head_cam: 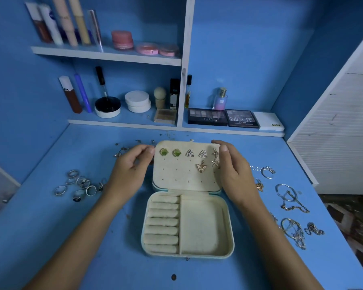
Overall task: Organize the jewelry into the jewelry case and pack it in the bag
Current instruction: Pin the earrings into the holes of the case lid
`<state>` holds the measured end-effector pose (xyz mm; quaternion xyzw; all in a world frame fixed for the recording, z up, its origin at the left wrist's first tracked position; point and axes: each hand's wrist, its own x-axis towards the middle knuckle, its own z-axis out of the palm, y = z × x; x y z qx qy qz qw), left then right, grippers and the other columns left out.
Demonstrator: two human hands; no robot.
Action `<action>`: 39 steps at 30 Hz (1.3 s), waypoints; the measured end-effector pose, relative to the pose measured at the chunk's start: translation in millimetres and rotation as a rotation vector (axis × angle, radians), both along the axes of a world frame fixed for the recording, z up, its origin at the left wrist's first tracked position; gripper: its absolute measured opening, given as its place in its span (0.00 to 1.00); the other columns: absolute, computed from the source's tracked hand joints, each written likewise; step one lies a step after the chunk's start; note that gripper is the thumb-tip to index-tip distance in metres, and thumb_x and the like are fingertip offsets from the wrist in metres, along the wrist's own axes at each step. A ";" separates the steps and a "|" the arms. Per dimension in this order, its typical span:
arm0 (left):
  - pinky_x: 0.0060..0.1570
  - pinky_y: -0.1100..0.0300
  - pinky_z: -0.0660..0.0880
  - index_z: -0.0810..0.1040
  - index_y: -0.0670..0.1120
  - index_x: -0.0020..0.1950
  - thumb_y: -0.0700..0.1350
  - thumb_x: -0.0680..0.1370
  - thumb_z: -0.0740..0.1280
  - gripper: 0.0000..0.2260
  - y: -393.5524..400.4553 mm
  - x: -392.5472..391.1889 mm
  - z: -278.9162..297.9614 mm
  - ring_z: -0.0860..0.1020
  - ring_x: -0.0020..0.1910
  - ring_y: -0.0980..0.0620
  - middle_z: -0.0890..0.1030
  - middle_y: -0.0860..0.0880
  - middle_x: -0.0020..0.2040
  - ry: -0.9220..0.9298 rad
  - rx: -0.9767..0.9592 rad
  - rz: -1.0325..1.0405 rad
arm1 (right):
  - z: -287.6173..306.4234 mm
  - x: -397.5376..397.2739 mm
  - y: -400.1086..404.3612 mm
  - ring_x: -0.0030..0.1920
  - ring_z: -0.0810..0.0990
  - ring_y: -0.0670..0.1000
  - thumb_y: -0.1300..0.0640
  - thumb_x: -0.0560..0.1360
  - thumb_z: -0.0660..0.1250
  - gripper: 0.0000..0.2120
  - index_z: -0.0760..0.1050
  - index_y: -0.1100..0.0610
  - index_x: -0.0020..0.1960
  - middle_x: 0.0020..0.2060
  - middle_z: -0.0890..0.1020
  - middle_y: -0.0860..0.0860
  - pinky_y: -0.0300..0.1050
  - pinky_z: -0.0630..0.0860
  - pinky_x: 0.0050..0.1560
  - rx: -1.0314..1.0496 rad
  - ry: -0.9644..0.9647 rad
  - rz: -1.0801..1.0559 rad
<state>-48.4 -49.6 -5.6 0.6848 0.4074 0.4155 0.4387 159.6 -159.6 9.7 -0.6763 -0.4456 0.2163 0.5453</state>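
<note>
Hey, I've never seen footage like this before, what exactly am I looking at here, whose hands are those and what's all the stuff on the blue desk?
There is no machine here. This single picture comes from a camera worn on a person's head, looking down at their own bare hands.

On the blue desk lies an open jewelry case. Its raised lid already carries several earrings. The ring rolls and the plain compartment beside them hold nothing yet.

The left hand and right hand sit at the lid's two sides, fingers loosely curled; whether they pinch anything is too small to tell.

Loose rings lie to the left, chains to the right. Shelves behind hold makeup.
</note>
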 end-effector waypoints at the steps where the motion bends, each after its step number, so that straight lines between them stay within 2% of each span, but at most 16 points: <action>1: 0.48 0.67 0.74 0.81 0.54 0.49 0.47 0.82 0.63 0.08 -0.5 0.3 -3.4 0.80 0.48 0.61 0.83 0.59 0.46 0.029 0.017 0.010 | -2.9 1.6 3.7 0.48 0.79 0.46 0.48 0.85 0.54 0.15 0.78 0.46 0.62 0.47 0.83 0.50 0.43 0.75 0.52 -0.019 0.005 -0.011; 3: 0.45 0.67 0.73 0.81 0.54 0.52 0.47 0.81 0.65 0.06 -1.9 1.5 -10.6 0.78 0.47 0.62 0.81 0.60 0.47 0.106 0.065 0.038 | -6.9 3.4 10.4 0.50 0.79 0.38 0.48 0.85 0.54 0.16 0.79 0.48 0.61 0.47 0.83 0.44 0.37 0.73 0.51 -0.052 0.027 -0.034; 5: 0.43 0.70 0.71 0.82 0.49 0.56 0.45 0.80 0.66 0.07 -3.0 3.2 -17.2 0.77 0.45 0.62 0.80 0.59 0.48 0.186 0.159 0.061 | -10.3 3.5 15.7 0.48 0.77 0.31 0.49 0.85 0.54 0.15 0.78 0.49 0.61 0.47 0.81 0.39 0.27 0.70 0.47 -0.094 0.037 -0.043; 7: 0.43 0.73 0.69 0.82 0.46 0.58 0.45 0.80 0.67 0.09 -3.8 4.8 -21.0 0.76 0.45 0.63 0.78 0.58 0.50 0.246 0.241 0.079 | -14.6 3.5 19.6 0.45 0.75 0.27 0.49 0.85 0.55 0.16 0.79 0.51 0.62 0.45 0.81 0.38 0.22 0.68 0.44 -0.109 0.047 -0.053; 10: 0.43 0.72 0.69 0.82 0.46 0.58 0.45 0.80 0.67 0.10 -4.8 5.0 -23.1 0.76 0.45 0.62 0.78 0.57 0.50 0.305 0.284 0.105 | -19.7 4.8 20.4 0.44 0.75 0.27 0.49 0.84 0.56 0.16 0.79 0.51 0.63 0.45 0.80 0.37 0.23 0.69 0.44 -0.113 0.072 -0.062; 14: 0.45 0.72 0.68 0.83 0.45 0.59 0.46 0.80 0.67 0.10 -4.8 5.5 -21.8 0.76 0.45 0.57 0.79 0.55 0.50 0.356 0.296 0.115 | -22.4 6.6 19.6 0.49 0.74 0.27 0.48 0.84 0.55 0.16 0.77 0.48 0.64 0.48 0.79 0.34 0.24 0.67 0.46 -0.146 0.031 -0.048; 20: 0.44 0.78 0.67 0.84 0.46 0.54 0.44 0.78 0.68 0.08 2.5 -1.0 -8.5 0.77 0.41 0.65 0.81 0.53 0.47 0.368 0.324 0.154 | -25.1 6.7 20.9 0.50 0.74 0.29 0.48 0.84 0.54 0.15 0.78 0.48 0.62 0.48 0.80 0.36 0.23 0.67 0.45 -0.153 0.005 -0.063; 22: 0.43 0.78 0.67 0.85 0.45 0.52 0.41 0.77 0.69 0.06 10.1 -7.5 0.6 0.76 0.37 0.62 0.82 0.51 0.45 0.388 0.378 0.188 | -26.0 6.7 21.6 0.51 0.74 0.29 0.48 0.84 0.54 0.16 0.78 0.48 0.62 0.49 0.80 0.37 0.23 0.67 0.45 -0.148 0.008 -0.063; 24: 0.43 0.72 0.68 0.85 0.44 0.52 0.39 0.77 0.70 0.06 20.3 -16.5 10.0 0.77 0.36 0.55 0.83 0.48 0.46 0.409 0.408 0.246 | -26.3 6.8 22.8 0.51 0.74 0.28 0.48 0.84 0.54 0.15 0.78 0.49 0.61 0.49 0.80 0.37 0.21 0.67 0.45 -0.144 0.010 -0.061; 26: 0.46 0.67 0.69 0.84 0.43 0.54 0.39 0.77 0.69 0.08 32.1 -27.3 18.8 0.78 0.39 0.52 0.84 0.47 0.48 0.443 0.359 0.310 | -26.6 7.2 23.6 0.52 0.75 0.32 0.48 0.84 0.54 0.16 0.78 0.49 0.61 0.49 0.80 0.37 0.22 0.66 0.44 -0.144 0.008 -0.059; 29: 0.46 0.65 0.68 0.85 0.44 0.52 0.42 0.78 0.68 0.07 49.8 -42.1 26.4 0.78 0.42 0.53 0.84 0.49 0.49 0.567 0.225 0.343 | -26.7 7.4 22.9 0.54 0.76 0.35 0.48 0.84 0.54 0.16 0.78 0.49 0.62 0.50 0.80 0.38 0.25 0.67 0.47 -0.141 0.018 -0.052; 32: 0.44 0.65 0.68 0.86 0.45 0.49 0.44 0.78 0.69 0.06 60.8 -51.1 25.4 0.76 0.42 0.55 0.83 0.51 0.44 0.675 0.129 0.330 | -26.3 7.3 22.6 0.52 0.74 0.31 0.48 0.84 0.54 0.16 0.78 0.49 0.62 0.50 0.80 0.38 0.23 0.67 0.45 -0.144 0.015 -0.048; 37: 0.39 0.65 0.69 0.86 0.47 0.46 0.49 0.75 0.73 0.07 66.1 -56.1 15.1 0.76 0.41 0.56 0.80 0.56 0.38 0.732 0.054 0.260 | -26.2 6.6 23.0 0.52 0.76 0.37 0.49 0.85 0.53 0.16 0.78 0.50 0.62 0.51 0.81 0.42 0.25 0.67 0.46 -0.143 0.001 -0.052; 39: 0.42 0.63 0.71 0.86 0.46 0.45 0.50 0.74 0.74 0.08 67.2 -54.8 13.5 0.77 0.42 0.54 0.79 0.56 0.38 0.741 0.055 0.262 | -25.8 6.5 23.0 0.52 0.76 0.35 0.48 0.85 0.53 0.16 0.78 0.50 0.62 0.51 0.81 0.42 0.25 0.67 0.46 -0.149 0.006 -0.052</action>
